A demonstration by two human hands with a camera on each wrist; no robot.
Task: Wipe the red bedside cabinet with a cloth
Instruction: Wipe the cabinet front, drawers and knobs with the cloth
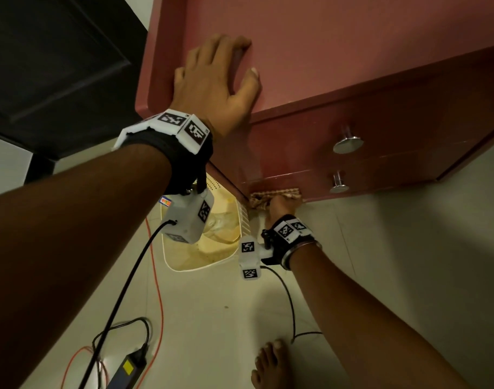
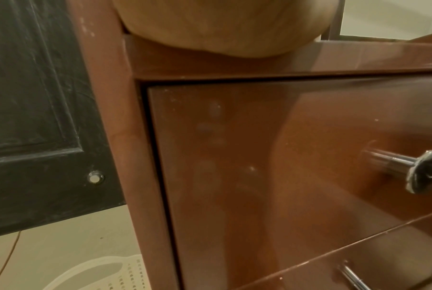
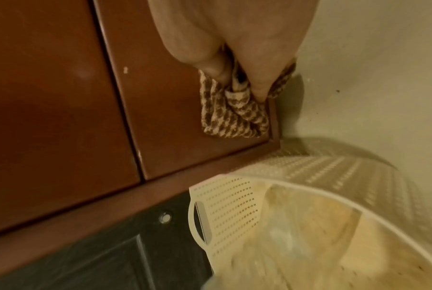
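The red bedside cabinet [image 1: 352,60] fills the upper right of the head view, with two drawers and chrome knobs [image 1: 348,143]. My left hand [image 1: 220,77] lies flat on its top near the front left corner, fingers spread. Low down, my right hand [image 1: 282,204] grips a brown checked cloth [image 1: 268,197] and presses it against the lower drawer front at the bottom left corner. In the right wrist view the fingers [image 3: 257,74] bunch the cloth [image 3: 232,117] against the red panel [image 3: 160,117]. The left wrist view shows only the heel of my left hand [image 2: 222,25] on the cabinet [image 2: 259,157].
A cream perforated plastic basket [image 1: 244,223] stands on the floor right against the cabinet's left side. A black panelled door [image 1: 43,66] is behind on the left. Cables and a power adapter [image 1: 127,366] lie on the pale floor, and a bare foot [image 1: 271,363] stands nearby.
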